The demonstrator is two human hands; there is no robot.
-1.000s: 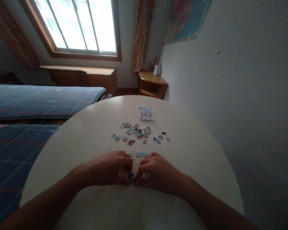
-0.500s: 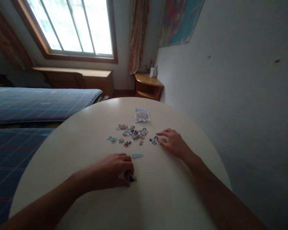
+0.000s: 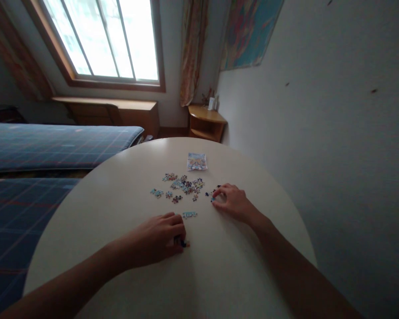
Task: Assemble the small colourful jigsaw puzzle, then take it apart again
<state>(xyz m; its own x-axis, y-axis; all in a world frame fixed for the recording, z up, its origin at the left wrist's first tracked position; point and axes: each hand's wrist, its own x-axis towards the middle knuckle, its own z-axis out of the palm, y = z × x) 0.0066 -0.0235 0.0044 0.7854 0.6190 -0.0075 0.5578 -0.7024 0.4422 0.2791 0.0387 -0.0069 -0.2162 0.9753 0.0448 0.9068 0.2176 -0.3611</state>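
My left hand [image 3: 162,232] is curled low over the near part of the table, fingers and thumb round a small dark joined bit of jigsaw puzzle [image 3: 184,243] that is partly hidden. Farther right, the thumb and forefinger of my right hand [image 3: 231,201] close on a jigsaw piece [image 3: 213,199] with some light blue on it. Other dark pieces [image 3: 207,194] lie by those fingertips, some covered by the hand. Between the hands lies a joined light-blue strip of puzzle [image 3: 189,214]. Beyond it spreads a loose pile of mixed pieces [image 3: 188,186].
A small picture sheet or packet [image 3: 197,162] lies behind the pile on the round white table [image 3: 232,270]. A plaid bed [image 3: 60,146] stands at the left, a pale wall [image 3: 339,146] rises at the right, and a corner shelf [image 3: 207,114] is beyond.
My right hand has shifted slightly left and toward me, and its finger and thumb have come down on a puzzle piece. The left hand keeps its hold. The view has tilted slightly.
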